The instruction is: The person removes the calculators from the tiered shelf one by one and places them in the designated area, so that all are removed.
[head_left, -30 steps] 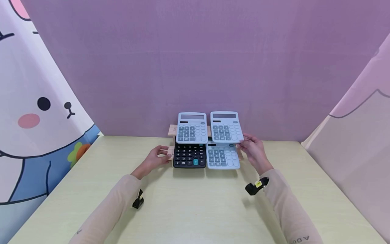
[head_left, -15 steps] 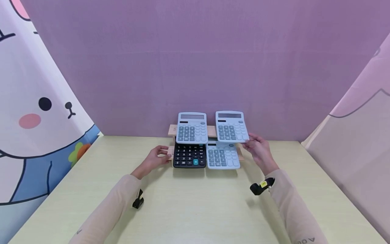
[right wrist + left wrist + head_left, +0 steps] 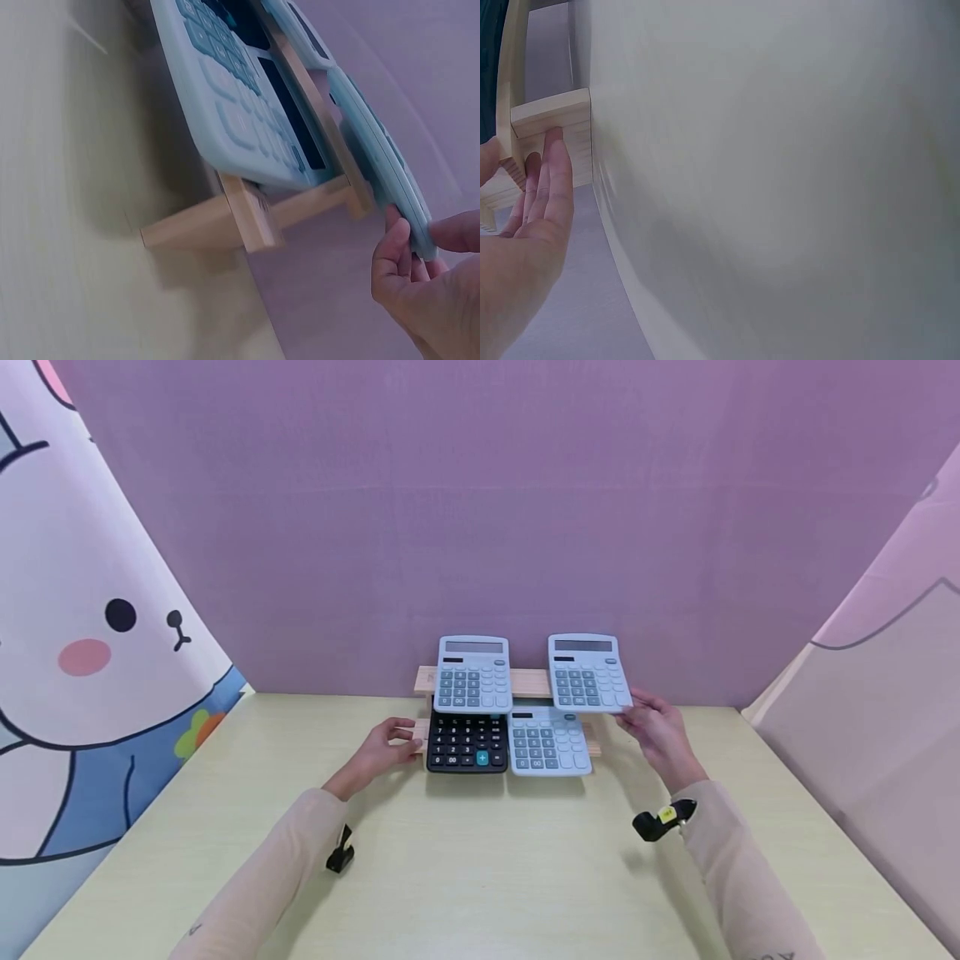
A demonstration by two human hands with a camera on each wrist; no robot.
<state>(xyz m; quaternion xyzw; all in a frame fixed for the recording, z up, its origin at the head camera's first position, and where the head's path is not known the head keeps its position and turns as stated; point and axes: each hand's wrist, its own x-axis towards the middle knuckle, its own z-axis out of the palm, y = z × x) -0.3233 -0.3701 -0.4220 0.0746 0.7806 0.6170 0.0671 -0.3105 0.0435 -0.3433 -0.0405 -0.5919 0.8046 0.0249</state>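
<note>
My right hand (image 3: pixel 656 733) pinches the lower right corner of a light blue calculator (image 3: pixel 588 672) at the upper right of a small wooden rack (image 3: pixel 528 682). In the right wrist view, the thumb lies on the keypad side of that calculator (image 3: pixel 386 161) and the fingers are behind it. At the rack's left end, my left hand (image 3: pixel 378 750) grips the lower board (image 3: pixel 511 154), thumb on one side, fingers on the other. A second light blue calculator (image 3: pixel 472 675) leans on the upper tier. Below stand a black calculator (image 3: pixel 467 745) and another light blue one (image 3: pixel 550 743).
The rack stands on a pale wooden table (image 3: pixel 480 868) near a purple backdrop (image 3: pixel 480 510). Cloth with a cartoon animal (image 3: pixel 90 727) hangs on the left, and a pinkish cloth (image 3: pixel 870 760) on the right.
My right hand has moved to the right with the upper right calculator, widening the gap to the upper left one. The left hand has stayed in place.
</note>
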